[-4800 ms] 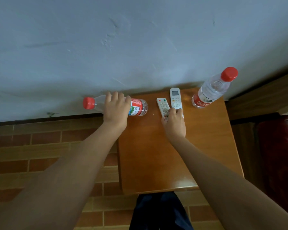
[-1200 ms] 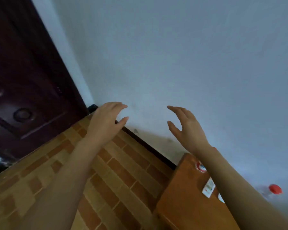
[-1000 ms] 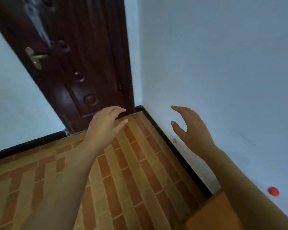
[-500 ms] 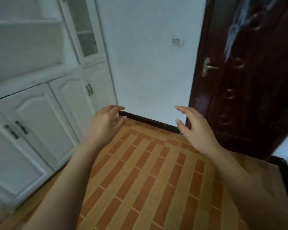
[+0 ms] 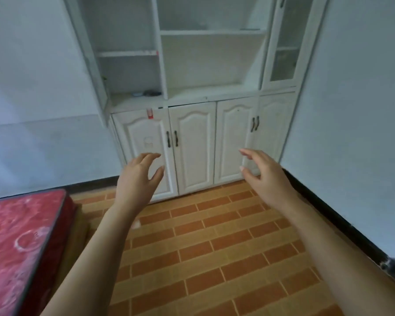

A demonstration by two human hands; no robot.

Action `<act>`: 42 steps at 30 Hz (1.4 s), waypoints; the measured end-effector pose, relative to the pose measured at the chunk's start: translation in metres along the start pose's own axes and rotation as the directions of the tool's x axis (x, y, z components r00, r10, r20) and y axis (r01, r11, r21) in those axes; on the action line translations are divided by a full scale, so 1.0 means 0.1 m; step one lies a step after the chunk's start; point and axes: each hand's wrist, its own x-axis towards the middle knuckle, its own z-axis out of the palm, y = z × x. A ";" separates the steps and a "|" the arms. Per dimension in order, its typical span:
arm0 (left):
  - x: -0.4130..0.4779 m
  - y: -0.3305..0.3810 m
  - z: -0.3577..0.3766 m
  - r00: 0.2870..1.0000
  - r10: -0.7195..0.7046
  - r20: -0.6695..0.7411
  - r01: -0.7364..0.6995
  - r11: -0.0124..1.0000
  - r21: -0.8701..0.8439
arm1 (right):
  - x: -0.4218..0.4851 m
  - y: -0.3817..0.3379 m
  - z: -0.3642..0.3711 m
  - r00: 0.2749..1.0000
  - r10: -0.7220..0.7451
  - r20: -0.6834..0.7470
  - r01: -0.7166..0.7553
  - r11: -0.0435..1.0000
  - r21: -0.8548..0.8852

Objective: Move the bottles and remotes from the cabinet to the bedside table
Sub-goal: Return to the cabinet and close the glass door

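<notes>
A white cabinet point(image 5: 192, 144) with open shelves above and closed lower doors stands straight ahead against the wall. Its wide middle shelf looks bare. On its lower left shelf lie a few small dark and pale items point(image 5: 146, 93), too blurred to name. My left hand point(image 5: 139, 179) and my right hand point(image 5: 265, 176) are both held out in front of me, fingers apart, holding nothing. They hover well short of the cabinet doors. No bottle, remote or bedside table is in view.
A bed with a red mattress point(image 5: 21, 242) fills the lower left. The brick-patterned tile floor point(image 5: 214, 247) stretches between me and the cabinet. White walls with a dark skirting point(image 5: 342, 224) run along the right. A narrow glass-door unit point(image 5: 285, 42) sits at the cabinet's upper right.
My view has swung from the bedside table past the dark door to face the white cabinet. Both hands let go of the bottle and remotes and stay empty and raised.
</notes>
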 end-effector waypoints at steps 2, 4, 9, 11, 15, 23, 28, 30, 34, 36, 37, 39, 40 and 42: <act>-0.07 -0.11 -0.09 0.998 -0.052 -0.030 0.053 0.998 0.028 | 0.09 -0.06 0.12 0.998 -0.046 0.045 0.044 0.999 0.026; -0.11 -0.20 -0.16 0.994 -0.085 -0.067 0.088 0.995 0.048 | 0.17 -0.09 0.22 0.994 -0.081 0.070 0.079 0.996 0.038; -0.13 -0.39 -0.26 0.983 -0.140 -0.119 0.152 0.984 0.098 | 0.37 -0.13 0.43 0.983 -0.150 0.103 0.144 0.988 0.060; -0.09 -0.50 -0.26 0.977 -0.164 -0.137 0.179 0.977 0.113 | 0.48 -0.15 0.52 0.980 -0.162 0.117 0.154 0.985 0.071; 0.12 -0.75 -0.21 0.967 -0.221 -0.124 0.235 0.965 0.114 | 0.78 -0.14 0.75 0.975 -0.187 0.120 0.179 0.981 0.076; 1.04 -1.32 0.08 0.978 -0.177 -0.115 0.192 0.972 0.139 | 1.74 -0.04 1.35 0.966 -0.213 0.144 0.210 0.977 0.037; 1.72 -1.72 0.27 0.987 -0.142 -0.081 0.155 0.972 0.177 | 2.43 0.05 1.70 0.972 -0.194 0.134 0.195 0.981 0.003; 1.95 -1.86 0.34 0.989 -0.139 -0.056 0.148 0.970 0.194 | 2.65 0.10 1.81 0.973 -0.189 0.133 0.189 0.982 0.008; 2.32 -2.09 0.49 0.992 -0.130 -0.010 0.128 0.955 0.269 | 3.04 0.21 2.03 0.970 -0.184 0.160 0.187 0.982 0.002; 2.47 -2.20 0.57 0.991 -0.136 0.004 0.129 0.946 0.298 | 3.24 0.26 2.15 0.966 -0.196 0.169 0.198 0.980 0.008; 2.54 -2.25 0.61 0.990 -0.144 0.005 0.135 0.941 0.310 | 3.34 0.29 2.21 0.963 -0.203 0.178 0.204 0.979 0.015; 2.68 -2.34 0.69 0.987 -0.160 0.000 0.151 0.931 0.332 | 3.55 0.36 2.34 0.955 -0.221 0.200 0.221 0.975 0.025; 2.74 -2.38 0.73 0.986 -0.169 -0.006 0.161 0.927 0.339 | 3.67 0.41 2.41 0.949 -0.235 0.210 0.234 0.972 0.029; 2.87 -2.45 0.81 0.981 -0.190 -0.024 0.186 0.917 0.353 | 3.93 0.48 2.53 0.937 -0.264 0.228 0.262 0.964 0.040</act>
